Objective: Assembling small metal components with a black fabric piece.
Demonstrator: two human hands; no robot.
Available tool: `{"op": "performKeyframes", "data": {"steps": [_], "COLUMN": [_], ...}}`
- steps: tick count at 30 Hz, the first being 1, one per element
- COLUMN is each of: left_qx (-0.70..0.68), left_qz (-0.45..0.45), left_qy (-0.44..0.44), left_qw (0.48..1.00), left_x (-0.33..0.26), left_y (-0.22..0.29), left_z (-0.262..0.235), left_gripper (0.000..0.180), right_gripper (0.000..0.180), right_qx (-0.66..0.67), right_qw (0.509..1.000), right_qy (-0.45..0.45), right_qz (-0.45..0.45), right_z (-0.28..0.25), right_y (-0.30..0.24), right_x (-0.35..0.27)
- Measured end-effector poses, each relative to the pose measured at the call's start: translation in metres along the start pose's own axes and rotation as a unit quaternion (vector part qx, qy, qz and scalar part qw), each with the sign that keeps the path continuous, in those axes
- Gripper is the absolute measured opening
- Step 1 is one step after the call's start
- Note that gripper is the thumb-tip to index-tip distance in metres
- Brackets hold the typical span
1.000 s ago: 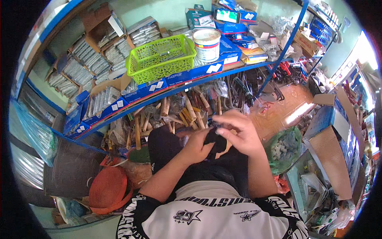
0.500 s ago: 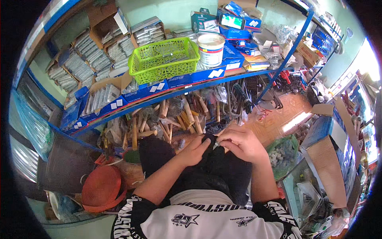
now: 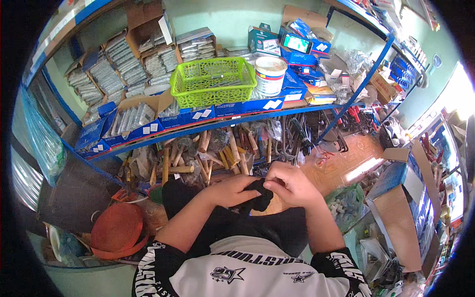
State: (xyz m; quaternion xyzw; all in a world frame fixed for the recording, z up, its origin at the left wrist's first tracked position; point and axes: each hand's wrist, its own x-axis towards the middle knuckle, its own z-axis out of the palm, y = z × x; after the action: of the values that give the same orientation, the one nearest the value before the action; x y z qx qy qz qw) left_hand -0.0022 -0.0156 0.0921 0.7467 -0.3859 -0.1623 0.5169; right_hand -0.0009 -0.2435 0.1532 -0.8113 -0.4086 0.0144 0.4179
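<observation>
In front of my lap, my left hand (image 3: pixel 231 192) is closed on a bunched piece of black cloth (image 3: pixel 259 197), thumb lying across it. Close against the cloth's right side, my right hand (image 3: pixel 291 185) has thumb and forefinger pinched together. Whatever sits in that pinch is hidden by the fingers. The cloth's full shape does not show, as folds and my left hand cover it. Behind both hands lie several wooden tool handles (image 3: pixel 233 148) under the shelf.
A blue-edged shelf (image 3: pixel 198 120) crosses ahead, bearing a green basket (image 3: pixel 213 96), a white tub (image 3: pixel 269 79) and packed boxes. An orange-red round container (image 3: pixel 117 228) sits at the left. To the right are a green bag (image 3: pixel 346 203) and an open carton (image 3: pixel 396 218).
Both hands have lifted the cloth off my legs, and it is more bunched. A small pale piece seen at my right fingertips before no longer shows. The view has shifted slightly.
</observation>
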Motion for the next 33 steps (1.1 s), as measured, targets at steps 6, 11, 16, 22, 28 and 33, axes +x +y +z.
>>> {"op": "performKeyframes", "data": {"steps": [6,11,16,22,28,33], "left_qx": [-0.081,-0.179,-0.147,-0.092,-0.132,-0.167], "left_qz": [-0.030,-0.118,-0.165,-0.207,-0.186,-0.223], "left_qy": [0.045,0.092,0.131,0.141,0.135,0.108], "left_qw": [0.995,0.972,0.966,0.964,0.964,0.954], "left_x": [-0.001,0.001,-0.003,-0.006,-0.004,-0.001], "left_y": [-0.006,-0.009,-0.019,-0.018,0.002,0.001], "left_z": [0.014,0.027,0.021,0.019,0.014,0.015], "left_gripper": [0.038,0.037,0.040,0.044,0.044,0.041], "right_gripper": [0.015,0.014,0.015,0.020,0.016,0.013], "right_qx": [0.055,0.004,0.004,-0.030,-0.014,0.019], "right_qw": [0.998,0.996,0.999,0.996,0.999,0.998], "right_qy": [0.010,-0.050,0.003,0.029,0.001,-0.045], "right_qz": [0.007,0.067,0.043,-0.078,-0.046,-0.026], "right_z": [0.001,-0.007,-0.003,-0.001,-0.005,-0.016], "right_y": [0.011,0.012,0.017,0.009,0.014,0.008], "right_x": [-0.010,-0.014,-0.012,0.001,0.006,0.009]}}
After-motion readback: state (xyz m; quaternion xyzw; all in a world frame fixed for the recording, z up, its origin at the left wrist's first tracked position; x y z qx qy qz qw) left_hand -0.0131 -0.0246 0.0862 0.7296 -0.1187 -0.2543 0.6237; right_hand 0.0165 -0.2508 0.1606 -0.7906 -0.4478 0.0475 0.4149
